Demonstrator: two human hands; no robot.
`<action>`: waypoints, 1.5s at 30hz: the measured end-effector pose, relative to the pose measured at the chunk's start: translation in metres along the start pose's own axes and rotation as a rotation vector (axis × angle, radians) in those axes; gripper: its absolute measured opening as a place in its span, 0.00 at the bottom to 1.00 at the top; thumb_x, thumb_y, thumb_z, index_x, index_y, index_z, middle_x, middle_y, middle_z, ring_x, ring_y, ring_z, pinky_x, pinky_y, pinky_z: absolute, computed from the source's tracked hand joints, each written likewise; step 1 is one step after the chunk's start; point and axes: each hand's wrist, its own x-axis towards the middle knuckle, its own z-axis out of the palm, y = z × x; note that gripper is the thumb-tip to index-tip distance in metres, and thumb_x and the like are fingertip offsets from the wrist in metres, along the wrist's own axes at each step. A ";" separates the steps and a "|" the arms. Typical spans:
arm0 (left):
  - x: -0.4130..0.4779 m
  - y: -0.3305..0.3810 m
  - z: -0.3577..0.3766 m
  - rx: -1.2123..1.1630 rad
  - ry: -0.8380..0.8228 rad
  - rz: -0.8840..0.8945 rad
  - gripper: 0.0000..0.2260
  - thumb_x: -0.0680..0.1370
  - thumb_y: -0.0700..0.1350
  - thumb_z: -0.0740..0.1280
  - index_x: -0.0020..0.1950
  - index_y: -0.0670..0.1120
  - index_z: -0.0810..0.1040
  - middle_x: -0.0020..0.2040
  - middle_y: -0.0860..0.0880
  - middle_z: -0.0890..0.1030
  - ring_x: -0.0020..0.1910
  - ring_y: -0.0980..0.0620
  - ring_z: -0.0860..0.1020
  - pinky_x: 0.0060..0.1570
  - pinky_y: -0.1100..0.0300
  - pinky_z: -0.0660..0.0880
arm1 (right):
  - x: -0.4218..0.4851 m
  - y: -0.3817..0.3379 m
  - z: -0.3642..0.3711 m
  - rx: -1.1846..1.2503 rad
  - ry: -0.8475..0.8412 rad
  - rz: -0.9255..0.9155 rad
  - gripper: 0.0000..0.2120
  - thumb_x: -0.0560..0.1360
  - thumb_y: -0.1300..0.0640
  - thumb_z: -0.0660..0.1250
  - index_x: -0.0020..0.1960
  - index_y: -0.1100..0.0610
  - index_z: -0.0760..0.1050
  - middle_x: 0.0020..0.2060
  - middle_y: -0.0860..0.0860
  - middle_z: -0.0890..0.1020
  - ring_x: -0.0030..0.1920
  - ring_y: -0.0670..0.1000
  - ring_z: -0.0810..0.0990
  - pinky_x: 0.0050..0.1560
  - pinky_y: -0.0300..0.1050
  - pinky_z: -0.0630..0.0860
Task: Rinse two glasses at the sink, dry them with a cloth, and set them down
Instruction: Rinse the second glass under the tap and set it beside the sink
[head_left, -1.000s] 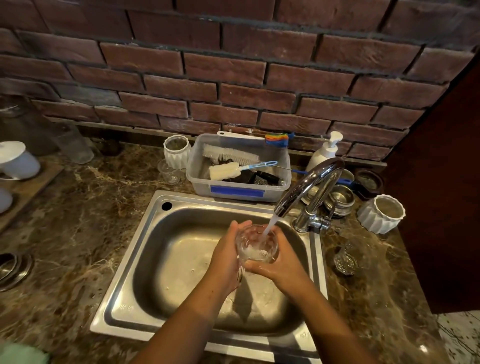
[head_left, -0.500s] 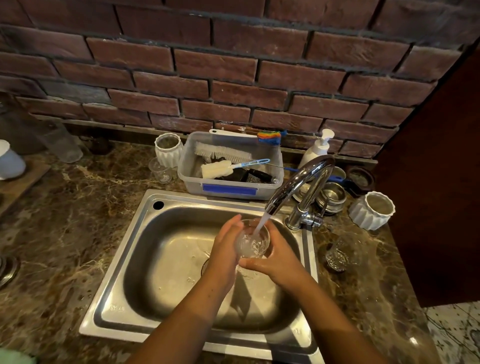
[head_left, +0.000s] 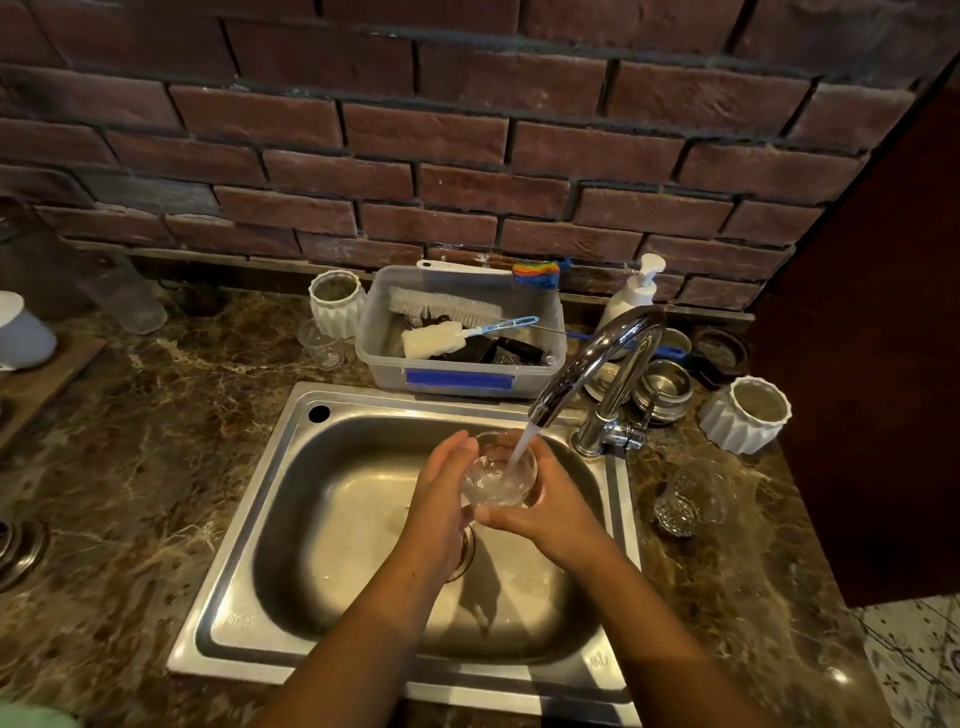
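Water from the tap (head_left: 587, 364) pours into a glass (head_left: 498, 470) held over the sink (head_left: 332, 519), left hand (head_left: 441, 499) and right hand (head_left: 550, 514) both wrapped around it. This rinse looks underway. Another glass (head_left: 685, 499) stands on the counter (head_left: 156, 415), rinsed or not I cannot tell. Drying and setting down remain.

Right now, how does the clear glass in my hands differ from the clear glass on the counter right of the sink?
The held clear glass is gripped over the steel sink by your left hand and right hand; the other clear glass stands untouched on the brown marble counter. Water from the chrome tap pours into the held one; none reaches the other. Both are transparent.
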 end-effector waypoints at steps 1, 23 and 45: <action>0.000 0.000 0.000 0.004 -0.004 0.007 0.16 0.81 0.54 0.66 0.69 0.55 0.76 0.66 0.46 0.80 0.66 0.43 0.78 0.68 0.39 0.74 | 0.000 0.000 -0.001 0.013 0.012 0.003 0.42 0.60 0.48 0.82 0.70 0.42 0.68 0.61 0.41 0.81 0.63 0.44 0.79 0.62 0.45 0.78; -0.002 -0.005 0.001 0.069 0.024 -0.037 0.17 0.82 0.56 0.66 0.71 0.58 0.73 0.67 0.50 0.77 0.63 0.48 0.77 0.65 0.43 0.76 | 0.000 0.007 -0.004 0.024 -0.030 0.011 0.44 0.60 0.50 0.83 0.71 0.44 0.67 0.62 0.44 0.80 0.65 0.48 0.78 0.65 0.51 0.78; 0.003 0.008 -0.006 0.006 -0.162 -0.036 0.19 0.83 0.48 0.66 0.74 0.57 0.73 0.71 0.46 0.77 0.66 0.45 0.79 0.65 0.43 0.77 | -0.011 0.005 0.007 0.273 -0.060 0.162 0.34 0.61 0.47 0.79 0.66 0.49 0.74 0.57 0.49 0.85 0.58 0.50 0.84 0.55 0.45 0.81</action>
